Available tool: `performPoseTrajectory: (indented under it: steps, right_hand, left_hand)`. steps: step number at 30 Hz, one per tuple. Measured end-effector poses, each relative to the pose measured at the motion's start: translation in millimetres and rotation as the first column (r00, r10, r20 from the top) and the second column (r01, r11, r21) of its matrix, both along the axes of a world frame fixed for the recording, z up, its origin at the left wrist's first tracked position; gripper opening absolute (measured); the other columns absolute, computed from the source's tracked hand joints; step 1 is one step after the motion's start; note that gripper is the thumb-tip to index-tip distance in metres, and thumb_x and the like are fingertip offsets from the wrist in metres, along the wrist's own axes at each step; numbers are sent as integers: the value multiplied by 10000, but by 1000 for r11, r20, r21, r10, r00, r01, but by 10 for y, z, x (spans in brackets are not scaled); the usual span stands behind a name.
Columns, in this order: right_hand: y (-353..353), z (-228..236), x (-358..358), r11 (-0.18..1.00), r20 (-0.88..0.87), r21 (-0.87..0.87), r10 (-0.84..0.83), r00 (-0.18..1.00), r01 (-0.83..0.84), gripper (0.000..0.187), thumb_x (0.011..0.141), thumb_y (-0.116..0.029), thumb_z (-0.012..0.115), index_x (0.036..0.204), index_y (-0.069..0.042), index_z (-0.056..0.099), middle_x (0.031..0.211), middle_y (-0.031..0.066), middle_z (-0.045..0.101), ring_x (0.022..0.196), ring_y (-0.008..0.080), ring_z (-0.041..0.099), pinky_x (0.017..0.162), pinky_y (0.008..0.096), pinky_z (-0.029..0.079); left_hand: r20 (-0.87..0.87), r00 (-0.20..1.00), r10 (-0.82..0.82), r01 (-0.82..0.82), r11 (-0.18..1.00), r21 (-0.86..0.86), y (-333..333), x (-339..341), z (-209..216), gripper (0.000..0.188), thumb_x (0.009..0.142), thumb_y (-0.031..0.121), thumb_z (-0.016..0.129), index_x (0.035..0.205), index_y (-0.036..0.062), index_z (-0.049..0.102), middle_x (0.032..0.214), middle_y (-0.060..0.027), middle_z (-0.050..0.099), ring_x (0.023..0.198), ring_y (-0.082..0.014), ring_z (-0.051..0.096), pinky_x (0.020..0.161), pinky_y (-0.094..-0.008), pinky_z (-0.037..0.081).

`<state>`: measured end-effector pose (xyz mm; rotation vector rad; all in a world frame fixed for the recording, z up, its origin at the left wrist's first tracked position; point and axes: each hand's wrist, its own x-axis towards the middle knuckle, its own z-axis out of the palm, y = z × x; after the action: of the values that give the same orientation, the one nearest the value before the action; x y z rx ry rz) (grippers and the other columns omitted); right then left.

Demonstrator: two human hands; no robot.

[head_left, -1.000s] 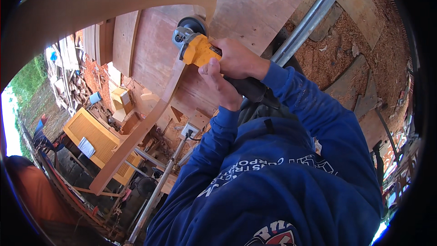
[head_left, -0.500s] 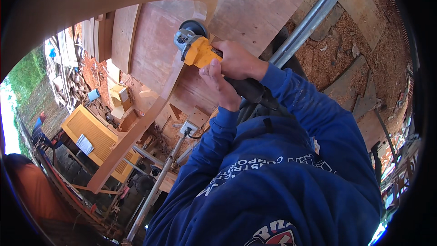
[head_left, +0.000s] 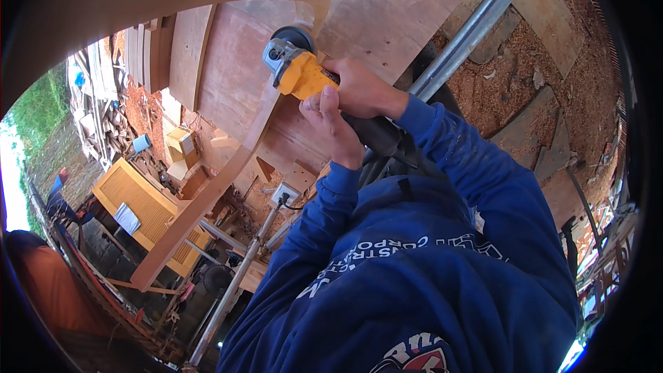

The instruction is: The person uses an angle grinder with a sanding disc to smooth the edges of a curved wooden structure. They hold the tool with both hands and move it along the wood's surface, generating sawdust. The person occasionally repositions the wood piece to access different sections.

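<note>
Both my hands are closed round a yellow and black angle grinder (head_left: pixel 304 77) with a grey metal head. My right hand (head_left: pixel 362 90) wraps the upper side of its body. From the near side my left hand (head_left: pixel 334 128) grips it, thumb pointing up along the body. The dark round disc (head_left: pixel 295 38) at the grinder's far end lies against the inner edge of a curved wooden piece (head_left: pixel 268 100), near its bend. That piece sweeps from the upper left, round the bend, and down to the lower left. The disc's underside is hidden.
A plywood sheet (head_left: pixel 387 7) lies under the work. A metal pipe (head_left: pixel 476 21) runs along the right, another pipe (head_left: pixel 231 290) at lower left. A yellow louvred panel (head_left: pixel 148 211) and a white socket box (head_left: pixel 284 195) with a cord are at left. Sawdust (head_left: pixel 497 90) and boards cover the ground.
The grinder's head has shifted slightly up and to the left along the wood. Both hands keep their hold.
</note>
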<state>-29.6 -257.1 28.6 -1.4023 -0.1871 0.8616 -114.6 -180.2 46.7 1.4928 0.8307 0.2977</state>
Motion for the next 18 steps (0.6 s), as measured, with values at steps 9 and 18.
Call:
performPoseTrajectory:
  steps: [9,18]
  right_hand:
    - [51,-130,-47,1000,-17,25,-5,1000,5,564,779,-399,755,1107,51,662,920,145,718,813,192,650,763,350,518]
    - [37,12,-52,1000,-3,3,-9,1000,9,586,770,-437,760,1074,56,668,924,160,718,819,212,654,773,356,521]
  left_hand:
    - [-27,999,37,-37,999,-18,7,8,-18,283,991,325,606,920,61,531,986,-49,431,957,-152,459,907,-316,361]
    - [-7,1000,-5,5,1000,1,78,-82,-66,322,1006,351,566,937,37,568,998,-65,445,958,-167,467,909,-323,362]
